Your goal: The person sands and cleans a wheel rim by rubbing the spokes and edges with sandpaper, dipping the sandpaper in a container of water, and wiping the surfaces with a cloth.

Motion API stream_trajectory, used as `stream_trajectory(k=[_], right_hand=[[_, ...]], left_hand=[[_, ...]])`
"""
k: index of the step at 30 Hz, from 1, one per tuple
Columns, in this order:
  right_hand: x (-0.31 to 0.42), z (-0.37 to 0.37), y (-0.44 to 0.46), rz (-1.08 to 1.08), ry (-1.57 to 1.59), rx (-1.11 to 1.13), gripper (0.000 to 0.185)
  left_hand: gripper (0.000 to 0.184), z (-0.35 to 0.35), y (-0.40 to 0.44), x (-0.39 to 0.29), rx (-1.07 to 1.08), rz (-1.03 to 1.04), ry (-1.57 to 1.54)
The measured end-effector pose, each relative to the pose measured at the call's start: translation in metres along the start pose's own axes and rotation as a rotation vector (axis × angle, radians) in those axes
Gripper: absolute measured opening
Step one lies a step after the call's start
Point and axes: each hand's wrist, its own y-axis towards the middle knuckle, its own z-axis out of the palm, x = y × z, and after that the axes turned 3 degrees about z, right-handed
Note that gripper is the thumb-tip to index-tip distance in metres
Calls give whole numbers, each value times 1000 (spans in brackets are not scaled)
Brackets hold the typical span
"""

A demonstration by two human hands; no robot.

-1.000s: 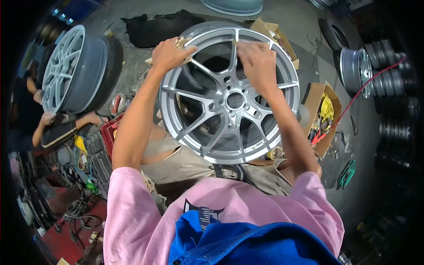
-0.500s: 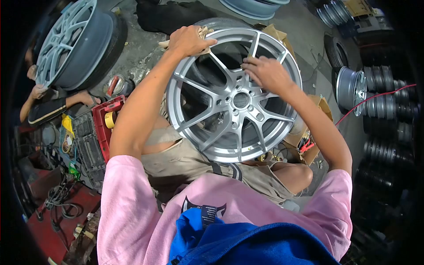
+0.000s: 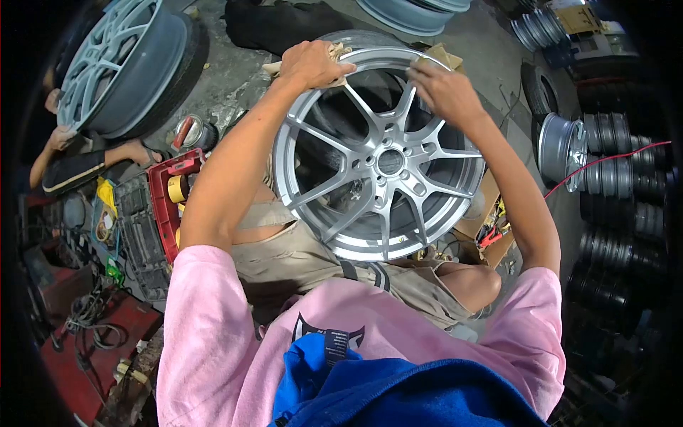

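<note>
A silver alloy wheel rim (image 3: 390, 162) with split spokes lies face up in front of me, over my crossed legs. At its upper left edge my left hand (image 3: 313, 64) is closed around a beige rag (image 3: 339, 51) and grips the rim through it. My right hand (image 3: 448, 89) is bent over the upper right edge, near the top of a spoke. Its fingers press a small tan pad, which looks like folded sandpaper, onto the metal; the fingers mostly hide it. Beneath the wheel shows a dark tyre (image 3: 327, 153).
Another person's hand (image 3: 62, 136) holds a grey wheel (image 3: 135, 78) at the left. A red toolbox (image 3: 162, 206) and a can (image 3: 203, 134) stand by my left arm. A cardboard box (image 3: 491, 220) with tools is at my right, with stacked rims (image 3: 605, 174) beyond.
My right hand has moved up and outward, from the inner part of an upper spoke to the rim's outer edge. My left hand keeps its hold on the rag and rim.
</note>
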Motion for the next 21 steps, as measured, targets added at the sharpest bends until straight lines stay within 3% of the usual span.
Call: stream_trajectory(k=[2,5,7,8,10,12,14,15,17,21], right_hand=[[24,9,-17,-76,39,68,33],[72,24,-36,42,248,100,31],[89,33,-33,211,633,-96,32],[98,34,-28,221,634,-98,32],[118,22,-11,784,1020,239,34],[119,33,-14,847,1073,215,35],[103,54,-36,266,623,-186,34],[90,45,-41,263,623,-182,34],[64,10,-45,54,231,63,31],[23,5,-19,-13,-20,-27,26]], left_hand=[[74,0,0,0,-1,-6,-4],[73,3,4,4,17,-6,14],[72,4,3,6,10,-19,11],[72,5,4,4,6,-21,7],[72,4,4,1,27,-16,-3],[72,2,4,2,40,-24,-3],[71,8,4,6,-38,14,24],[71,8,5,7,-38,10,22],[71,10,7,7,-11,-11,55],[71,2,1,-1,18,-21,14]])
